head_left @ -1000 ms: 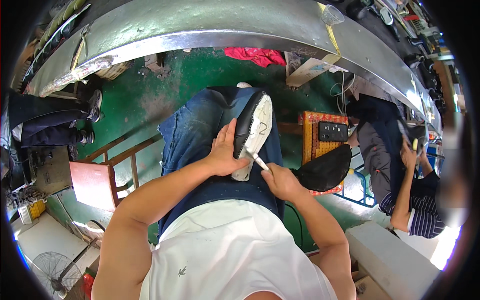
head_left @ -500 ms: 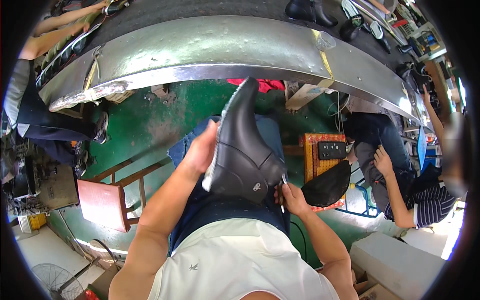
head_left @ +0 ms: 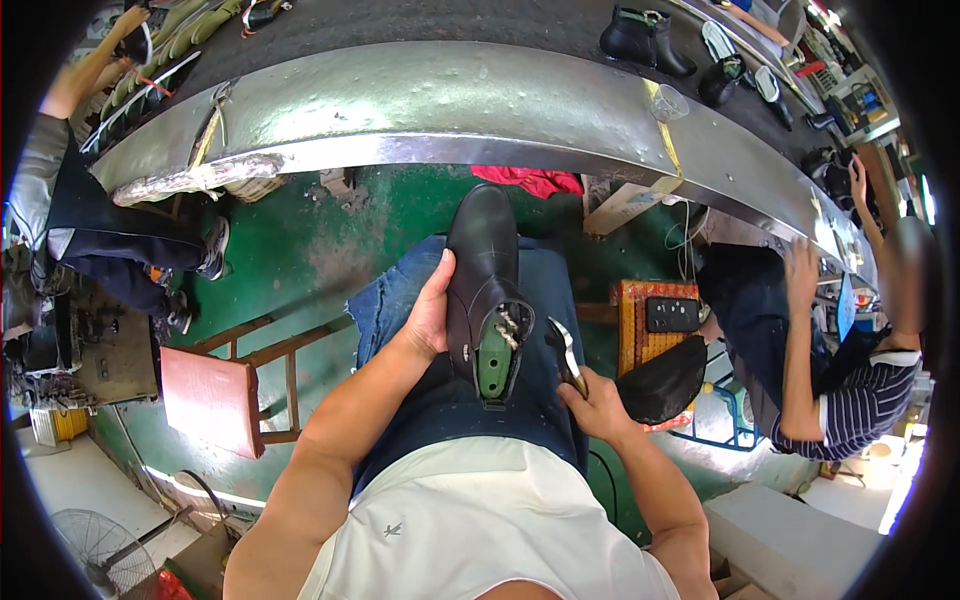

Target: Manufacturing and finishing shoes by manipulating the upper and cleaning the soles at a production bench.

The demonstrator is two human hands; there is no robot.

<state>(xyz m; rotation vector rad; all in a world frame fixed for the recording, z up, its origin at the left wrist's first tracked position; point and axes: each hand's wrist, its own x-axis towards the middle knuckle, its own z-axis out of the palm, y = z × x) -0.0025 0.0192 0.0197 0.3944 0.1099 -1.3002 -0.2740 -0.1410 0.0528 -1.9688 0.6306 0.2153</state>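
A black ankle boot [head_left: 478, 245] stands over my lap, toe pointing away from me. Its open top faces up and shows a green shoe last [head_left: 493, 365] with round holes inside. My left hand [head_left: 432, 310] grips the boot's left side, thumb on the upper. To the right of the boot, my right hand [head_left: 597, 405] is closed round a pair of metal pliers [head_left: 570, 355]. Their curved silver head points away from me, apart from the boot. The sole is hidden from this side.
A metal-edged conveyor bench [head_left: 400, 105] runs across in front, with black boots [head_left: 648, 42] at its far right. A brown stool [head_left: 210, 400] is at left. To the right, a phone [head_left: 672, 314] lies on a patterned seat, and a person in a striped shirt [head_left: 865, 405] sits close by.
The boot has turned from lying sideways, sole to the left, to upright with its opening showing. My right hand has drawn the pliers away from it. The right co-worker's hand has risen.
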